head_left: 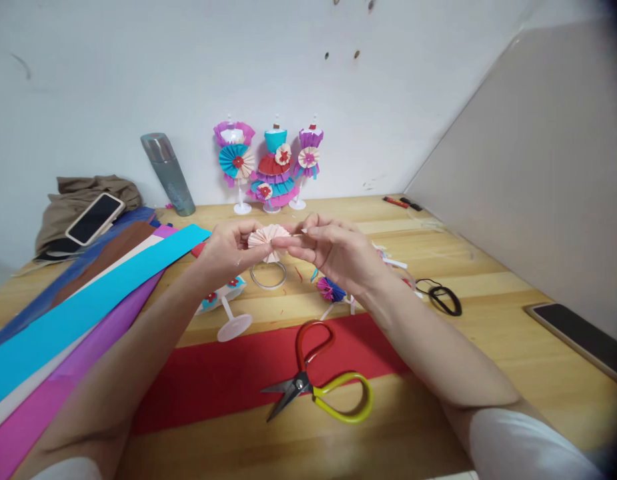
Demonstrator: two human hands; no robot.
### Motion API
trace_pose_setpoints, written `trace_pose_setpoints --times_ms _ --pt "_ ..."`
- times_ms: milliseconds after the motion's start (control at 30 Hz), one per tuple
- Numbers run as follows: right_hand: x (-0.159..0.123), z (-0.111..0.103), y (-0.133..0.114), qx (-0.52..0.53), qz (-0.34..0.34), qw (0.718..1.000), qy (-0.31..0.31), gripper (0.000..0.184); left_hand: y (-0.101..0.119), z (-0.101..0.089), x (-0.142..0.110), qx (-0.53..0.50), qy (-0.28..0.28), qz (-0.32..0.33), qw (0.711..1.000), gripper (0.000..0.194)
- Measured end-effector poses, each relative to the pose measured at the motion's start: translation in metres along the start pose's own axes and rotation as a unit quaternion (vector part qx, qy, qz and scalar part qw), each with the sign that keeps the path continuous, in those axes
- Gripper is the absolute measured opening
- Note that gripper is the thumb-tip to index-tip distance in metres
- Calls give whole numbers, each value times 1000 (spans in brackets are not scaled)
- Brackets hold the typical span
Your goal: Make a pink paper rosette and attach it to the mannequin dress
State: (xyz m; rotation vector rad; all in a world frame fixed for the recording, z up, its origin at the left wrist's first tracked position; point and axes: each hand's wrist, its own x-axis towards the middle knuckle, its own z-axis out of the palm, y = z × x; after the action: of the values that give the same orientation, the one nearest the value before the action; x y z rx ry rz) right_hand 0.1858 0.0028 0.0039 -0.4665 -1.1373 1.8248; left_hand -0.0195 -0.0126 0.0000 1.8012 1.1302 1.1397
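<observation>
Nearest, scissors (301,383) lay open on red paper (208,377), on wooden table (413,433); it was wise to work with fingers well apart from blades. Beyond, left hand (233,243) pinched pleated paper rosette (264,234) in air above table; right hand (343,250) pinched small pale piece (304,231) just beside it, kind not clear. Step seemed to need light grip, so pleats would not crush. Farther, bottle (172,179) stood left of three paper-dressed stands (276,167), before white wall (138,67) with dark spots.
</observation>
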Motion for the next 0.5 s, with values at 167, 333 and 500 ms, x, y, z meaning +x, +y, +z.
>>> trace_pose_setpoints --times_ms 167,333,500 --pt "1 -3 0 -1 3 1000 -7 13 4 1 -1 -27 -16 -43 999 24" --pt "4 -5 3 62 15 998 7 13 4 0 1 -158 -42 -45 985 46" --pt "3 -3 6 111 24 993 14 13 -1 -2 1 -209 -53 -37 976 52"
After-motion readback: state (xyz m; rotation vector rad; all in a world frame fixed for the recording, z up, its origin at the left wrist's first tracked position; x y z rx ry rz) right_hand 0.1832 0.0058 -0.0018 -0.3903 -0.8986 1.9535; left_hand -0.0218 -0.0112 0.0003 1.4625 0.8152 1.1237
